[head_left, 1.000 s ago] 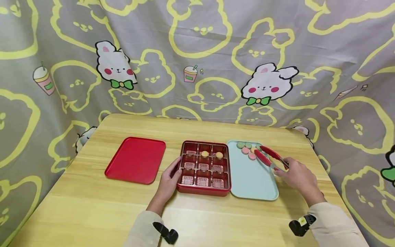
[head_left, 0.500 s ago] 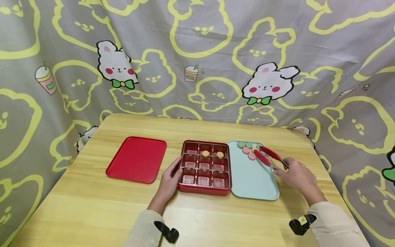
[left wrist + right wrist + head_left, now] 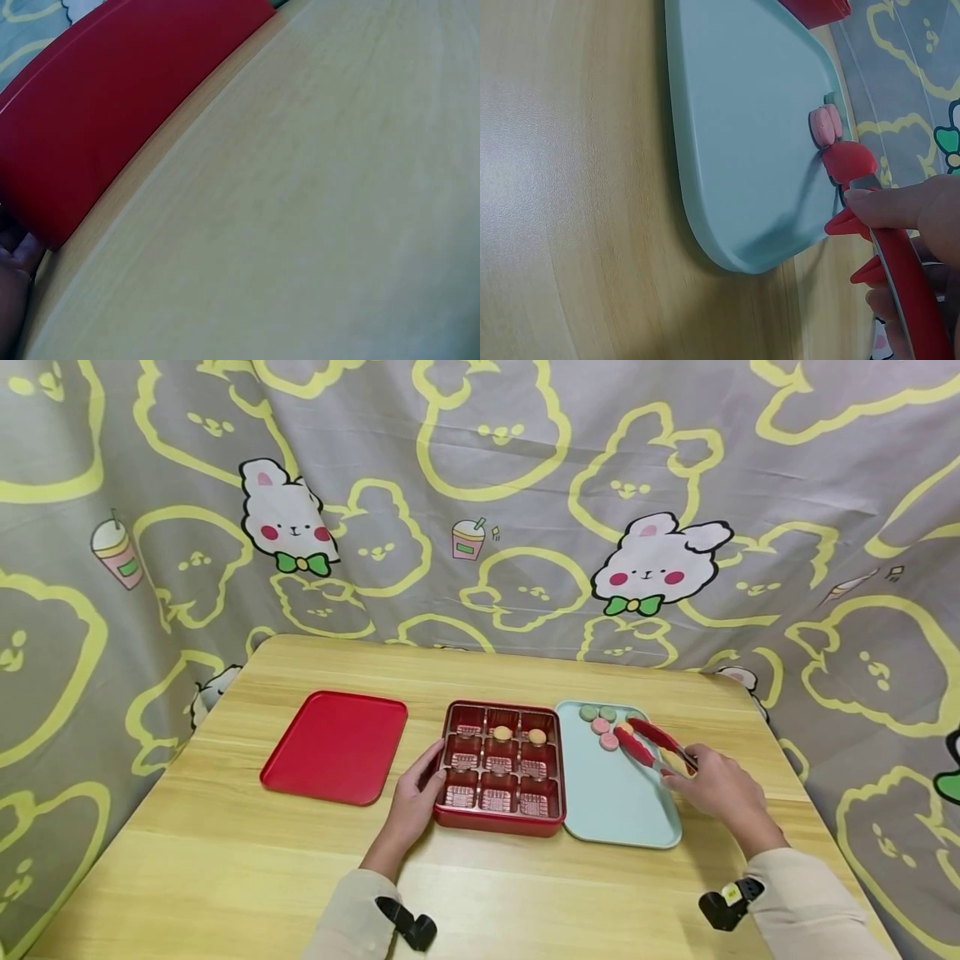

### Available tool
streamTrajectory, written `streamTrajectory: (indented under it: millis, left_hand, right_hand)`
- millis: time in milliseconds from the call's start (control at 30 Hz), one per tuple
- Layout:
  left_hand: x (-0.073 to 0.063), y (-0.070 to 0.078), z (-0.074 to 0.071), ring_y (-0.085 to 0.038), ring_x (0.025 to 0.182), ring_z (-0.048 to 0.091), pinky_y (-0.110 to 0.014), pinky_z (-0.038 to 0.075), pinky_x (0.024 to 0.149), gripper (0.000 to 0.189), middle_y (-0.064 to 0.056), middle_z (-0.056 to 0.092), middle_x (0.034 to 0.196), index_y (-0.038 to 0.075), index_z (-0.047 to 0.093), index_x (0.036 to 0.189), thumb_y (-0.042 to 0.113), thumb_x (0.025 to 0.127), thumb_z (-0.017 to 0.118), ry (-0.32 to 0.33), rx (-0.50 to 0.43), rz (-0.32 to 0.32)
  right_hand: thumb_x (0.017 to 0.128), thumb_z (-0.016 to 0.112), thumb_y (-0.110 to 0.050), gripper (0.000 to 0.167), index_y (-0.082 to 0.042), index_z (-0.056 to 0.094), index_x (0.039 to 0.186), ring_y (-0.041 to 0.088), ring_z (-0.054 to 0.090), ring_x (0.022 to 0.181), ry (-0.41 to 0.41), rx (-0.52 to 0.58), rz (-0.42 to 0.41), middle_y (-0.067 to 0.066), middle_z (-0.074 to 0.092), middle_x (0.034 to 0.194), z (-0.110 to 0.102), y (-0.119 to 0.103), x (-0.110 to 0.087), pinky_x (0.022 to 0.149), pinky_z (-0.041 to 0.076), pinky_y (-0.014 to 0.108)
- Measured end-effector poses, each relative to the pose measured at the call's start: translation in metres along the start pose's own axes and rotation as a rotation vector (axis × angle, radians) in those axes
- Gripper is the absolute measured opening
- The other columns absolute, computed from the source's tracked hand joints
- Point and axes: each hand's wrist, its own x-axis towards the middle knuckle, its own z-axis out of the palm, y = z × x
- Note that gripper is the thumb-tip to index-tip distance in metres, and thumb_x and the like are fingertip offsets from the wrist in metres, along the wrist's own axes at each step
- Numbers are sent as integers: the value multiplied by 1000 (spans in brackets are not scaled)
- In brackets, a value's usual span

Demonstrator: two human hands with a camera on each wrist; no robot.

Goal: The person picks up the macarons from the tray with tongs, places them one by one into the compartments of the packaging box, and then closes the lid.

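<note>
In the head view, my left hand (image 3: 412,793) rests against the left side of a dark red box (image 3: 498,825), its fingers extended along the wall and thumb at the rim. The box has several compartments; two at the back hold a yellow macaron (image 3: 502,733) each. My right hand (image 3: 723,789) grips red-tipped tongs (image 3: 637,747) over the pale blue tray (image 3: 622,810). The tong tips stand apart around a yellow macaron (image 3: 627,727), partly hidden. Beside them lie pink macarons (image 3: 609,741) and green macarons (image 3: 589,713). In the right wrist view, the tongs' red handle (image 3: 911,292) lies in my palm.
A flat red lid or tray (image 3: 335,747) lies on the wooden table (image 3: 247,860), left of the box. The blue tray adjoins the box's right side. A patterned curtain (image 3: 517,510) hangs behind the table.
The tongs have shifted slightly left, and the nearest pink macaron has slid a little left on the tray. My left hand stays at the box. The head view has turned slightly.
</note>
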Motion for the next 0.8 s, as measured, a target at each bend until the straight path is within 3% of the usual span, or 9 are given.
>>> streamTrajectory:
  millis: [467,800]
  left_hand:
    - [0,0,0,-29,137,34,-41,29,112,48,-14,39,147,2,41,141,1,94,50,1,1,9]
    - [0,-1,-1,-29,138,32,-42,26,114,48,-14,38,148,4,41,142,2,95,50,5,1,-2]
  right_hand:
    - [81,66,-50,70,4,49,124,24,49,69,-11,38,-6,8,53,78,3,2,-2,50,32,30]
    - [79,67,-55,72,0,51,121,23,50,70,48,54,-42,10,57,86,-2,-9,-3,50,32,29]
